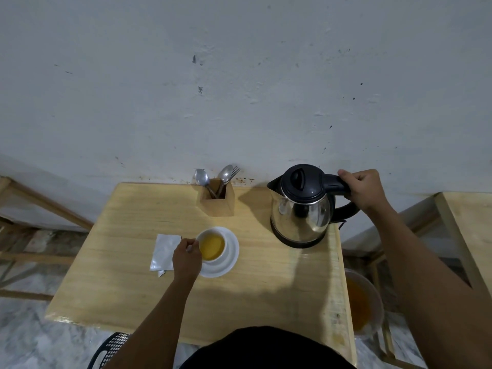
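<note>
A steel electric kettle (pixel 302 209) with a black lid stands on its base at the table's right rear. My right hand (pixel 364 189) grips its black handle. A white cup (pixel 212 246) holding yellow liquid sits on a white saucer (pixel 231 258) near the table's middle. My left hand (pixel 186 258) is at the cup's left side, fingers curled around its handle or rim. A torn silver sachet (pixel 163 251) lies flat just left of that hand.
A wooden holder (pixel 218 199) with spoons and a fork stands against the wall. The small wooden table (pixel 119 275) has floor on its left. A bowl of amber liquid (pixel 362 302) sits low beyond its right edge, a black basket (pixel 111 347) at the front left.
</note>
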The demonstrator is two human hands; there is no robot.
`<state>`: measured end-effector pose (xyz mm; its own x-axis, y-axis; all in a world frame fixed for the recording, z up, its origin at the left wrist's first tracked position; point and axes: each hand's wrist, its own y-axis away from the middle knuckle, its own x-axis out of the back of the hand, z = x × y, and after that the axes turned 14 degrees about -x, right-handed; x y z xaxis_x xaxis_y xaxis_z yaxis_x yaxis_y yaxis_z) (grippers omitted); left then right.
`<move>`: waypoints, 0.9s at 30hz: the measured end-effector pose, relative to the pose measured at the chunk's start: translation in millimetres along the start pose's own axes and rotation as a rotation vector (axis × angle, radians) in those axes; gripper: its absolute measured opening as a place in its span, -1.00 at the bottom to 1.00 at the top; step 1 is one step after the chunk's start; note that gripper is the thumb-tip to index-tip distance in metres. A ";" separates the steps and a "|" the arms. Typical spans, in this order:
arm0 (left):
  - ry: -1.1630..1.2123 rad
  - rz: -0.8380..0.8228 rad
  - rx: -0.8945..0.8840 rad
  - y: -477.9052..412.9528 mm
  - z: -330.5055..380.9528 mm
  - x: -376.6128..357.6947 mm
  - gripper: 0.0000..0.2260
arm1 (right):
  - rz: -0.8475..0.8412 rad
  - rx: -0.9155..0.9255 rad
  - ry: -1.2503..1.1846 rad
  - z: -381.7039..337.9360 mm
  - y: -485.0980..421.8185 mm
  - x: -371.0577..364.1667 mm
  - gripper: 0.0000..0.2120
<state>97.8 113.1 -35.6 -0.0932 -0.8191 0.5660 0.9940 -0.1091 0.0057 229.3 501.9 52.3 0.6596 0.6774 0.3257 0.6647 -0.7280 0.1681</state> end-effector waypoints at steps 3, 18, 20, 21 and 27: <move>-0.006 0.005 -0.014 0.5 0.1 -0.7 -0.85 | 0.000 -0.018 -0.004 -1.4 -1.1 -3.0 -0.38; -0.003 -0.094 0.018 -5.5 -3.2 8.7 -0.86 | 0.555 0.341 0.325 -29.1 57.8 -60.5 -0.87; -0.011 -0.120 0.008 -8.1 -4.0 10.8 -0.86 | 0.596 0.528 0.366 -38.4 70.7 -87.0 -0.89; -0.016 -0.135 0.002 -9.8 -4.4 12.4 -0.86 | 0.578 0.595 0.361 -44.0 76.8 -100.8 -0.90; 0.074 -0.265 0.082 -22.9 -10.3 23.5 -0.86 | 0.197 0.568 0.470 -67.1 98.9 -180.0 -0.87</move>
<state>72.2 90.6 -30.9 -0.3513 -0.8073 0.4742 0.9354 -0.2815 0.2137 152.8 300.9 72.7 0.6504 0.3317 0.6833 0.7125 -0.5783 -0.3975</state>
